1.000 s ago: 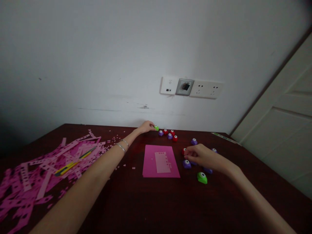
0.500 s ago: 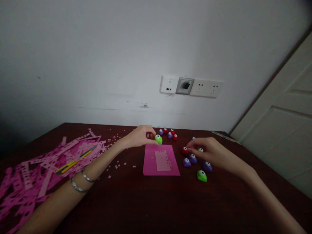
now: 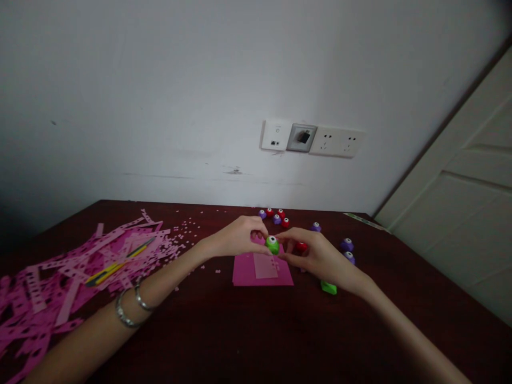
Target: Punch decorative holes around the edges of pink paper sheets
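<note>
Over the pink paper, my left hand pinches a green paper punch with a white top. My right hand has its thumb and fingers at the punch's right side, closed on it too. A red paper punch shows between the fingers of my right hand and seems to stand on the table behind them. Beneath the hands lie dark pink sheets with a lighter pink punched piece on top. A second green punch sits partly hidden beside my right wrist.
Several purple and red punches stand near the wall. More purple punches are on the right. Punched pink strips and a yellow utility knife lie left, with paper bits scattered by them. Sockets are on the wall.
My left hand has carried the green punch right and nearer, over the pink paper. My right hand has come left from the red punch to meet it.
</note>
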